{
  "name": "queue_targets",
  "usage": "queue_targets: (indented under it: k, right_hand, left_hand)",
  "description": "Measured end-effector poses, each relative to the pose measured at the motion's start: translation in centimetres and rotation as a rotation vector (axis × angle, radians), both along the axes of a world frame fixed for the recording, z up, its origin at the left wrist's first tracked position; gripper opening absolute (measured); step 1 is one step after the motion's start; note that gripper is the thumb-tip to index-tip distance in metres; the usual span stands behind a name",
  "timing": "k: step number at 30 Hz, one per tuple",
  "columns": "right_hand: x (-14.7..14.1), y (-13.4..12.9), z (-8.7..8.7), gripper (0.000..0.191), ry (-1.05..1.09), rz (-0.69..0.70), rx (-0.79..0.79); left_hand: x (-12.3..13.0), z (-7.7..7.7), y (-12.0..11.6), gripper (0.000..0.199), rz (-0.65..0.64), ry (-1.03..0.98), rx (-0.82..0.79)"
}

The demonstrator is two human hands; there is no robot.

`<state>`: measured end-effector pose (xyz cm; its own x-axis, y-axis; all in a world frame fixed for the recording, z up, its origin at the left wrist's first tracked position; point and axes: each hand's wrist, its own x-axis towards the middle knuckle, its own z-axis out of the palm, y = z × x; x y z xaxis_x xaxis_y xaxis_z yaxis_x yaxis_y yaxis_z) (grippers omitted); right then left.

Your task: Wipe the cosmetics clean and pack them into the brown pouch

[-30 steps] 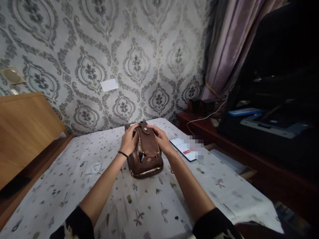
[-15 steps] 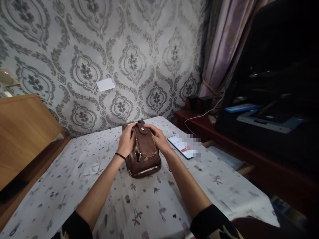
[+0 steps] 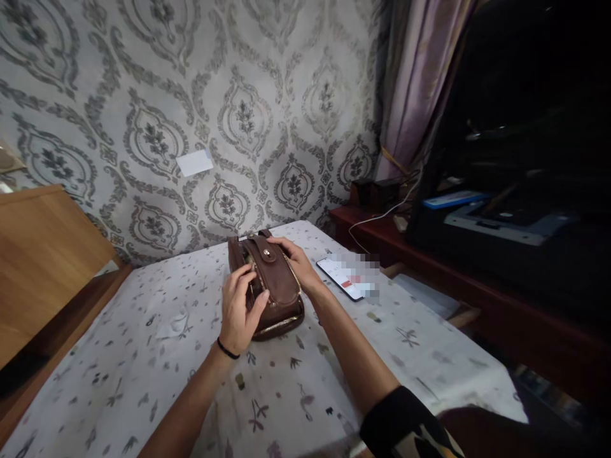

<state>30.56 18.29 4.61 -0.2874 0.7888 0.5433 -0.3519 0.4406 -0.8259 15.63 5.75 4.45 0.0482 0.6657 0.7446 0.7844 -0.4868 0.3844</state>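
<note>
A brown leather bag [image 3: 279,275] with gold zippers and a flap with a metal clasp lies on the patterned white cloth [image 3: 191,356]. My left hand [image 3: 240,310] is at the bag's left front side, fingers apart and bent, fingertips touching the leather near the zipper edge. Along the bag's upper right side rests my right hand [image 3: 299,264], its fingers stretched over the edge by the flap and its thumb partly hidden. A dark band circles my left wrist.
A phone [image 3: 340,278] lies right of the bag. A crumpled clear wrapper [image 3: 175,324] is on the left. Wooden board [image 3: 52,254] at far left; dark red cabinet [image 3: 429,267] with a large black screen [image 3: 525,146] at right. A white cable [image 3: 382,216] hangs near the corner.
My left hand has moved down from the bag's upper left side to its front, fingers more spread. My right hand stays at the right side. The view has shifted slightly.
</note>
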Motion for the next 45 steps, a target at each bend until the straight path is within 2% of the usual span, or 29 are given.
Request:
queue_targets:
  k: [9,14,17,21,30,37,41,45]
  right_hand:
    - [-0.1,-0.2,-0.1,0.034,-0.003,-0.011,-0.014]
    - [0.0,-0.5,0.2,0.034,-0.083,-0.064,0.078]
    - [0.0,-0.6,0.1,0.032,-0.129,-0.106,0.124]
    - [0.1,-0.5,0.0,0.035,-0.120,-0.090,0.122]
    - [0.2,-0.6,-0.5,0.037,-0.111,-0.108,0.099]
    - [0.1,-0.8,-0.9,0.037,-0.097,-0.160,0.099]
    - [0.3,-1.4,-0.8,0.036,-0.090,-0.195,0.072]
    - [0.4,-2.2,-0.8,0.035,-0.096,-0.230,0.037]
  left_hand:
    - [-0.4,-0.4,0.3,0.027,0.052,0.157,0.077]
    - [-0.3,0.1,0.5,0.033,0.058,0.246,0.076]
    - [0.1,0.1,0.6,0.040,0.086,0.311,0.052]
    - [0.6,0.1,0.7,0.045,0.159,0.309,0.017]
    - [1.0,1.9,0.8,0.053,0.231,0.358,-0.155]
    - [-0.1,1.1,0.9,0.052,0.065,0.235,-0.087]
    - [-0.6,0.8,0.9,0.035,0.009,0.043,-0.060]
    - [-1.3,1.5,2.1,0.024,-0.011,-0.170,-0.040]
